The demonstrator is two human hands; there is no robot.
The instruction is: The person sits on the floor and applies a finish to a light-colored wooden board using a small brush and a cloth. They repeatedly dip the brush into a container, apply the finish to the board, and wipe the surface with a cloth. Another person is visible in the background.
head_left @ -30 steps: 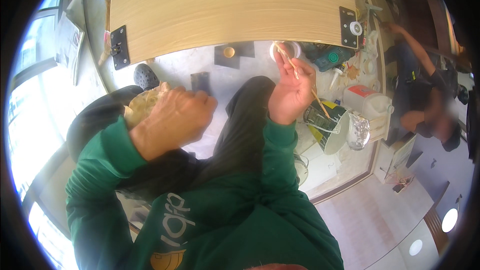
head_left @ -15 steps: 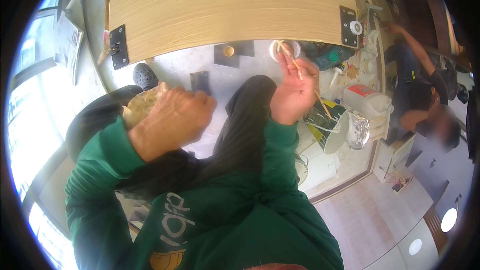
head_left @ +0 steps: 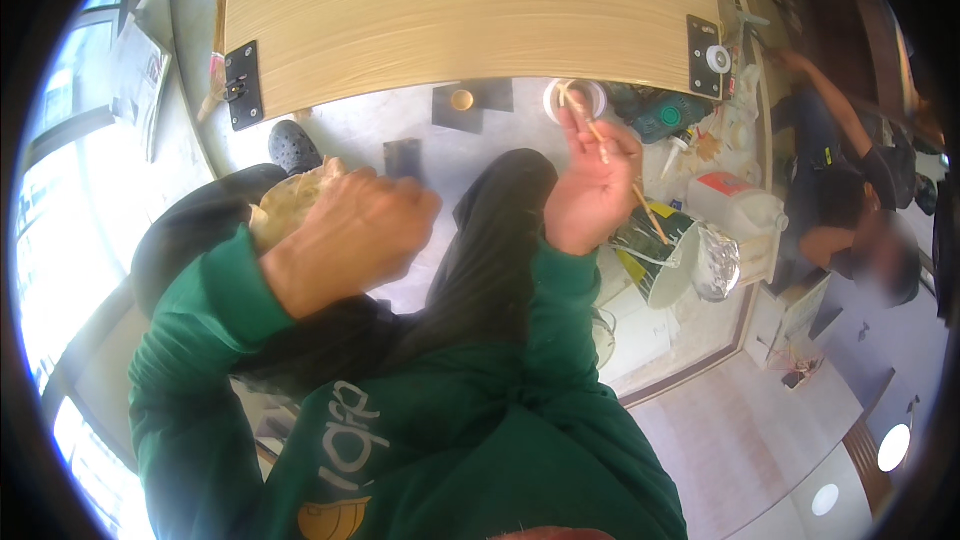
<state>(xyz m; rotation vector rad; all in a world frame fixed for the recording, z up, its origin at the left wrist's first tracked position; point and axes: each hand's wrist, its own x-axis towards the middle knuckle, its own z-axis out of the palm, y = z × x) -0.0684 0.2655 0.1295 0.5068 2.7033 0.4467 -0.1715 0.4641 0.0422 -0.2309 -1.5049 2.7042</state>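
Observation:
My left hand (head_left: 365,225) is closed, its back turned up, in front of my bent leg. A crumpled yellowish rag (head_left: 288,208) bulges from beside it and appears to be in its grip. My right hand (head_left: 590,190) is raised palm up just below the panel's near edge. Its fingers close on a thin pale stick (head_left: 597,130), whose far tip is near that edge. Another length of stick (head_left: 652,215) shows between the hand and the green can (head_left: 672,270); whether it is the same stick, I cannot tell.
A light wood panel (head_left: 470,15) with black metal plates (head_left: 705,58) spans the top. Beyond my right hand are a white ring (head_left: 599,98), a dark green power tool (head_left: 662,115) and a plastic jug (head_left: 735,205). Another person (head_left: 850,150) is at the far right.
The view has shifted slightly, so the panel appears a little further right. Both hands keep nearly the same pose and hold; the stick's tip has turned slightly.

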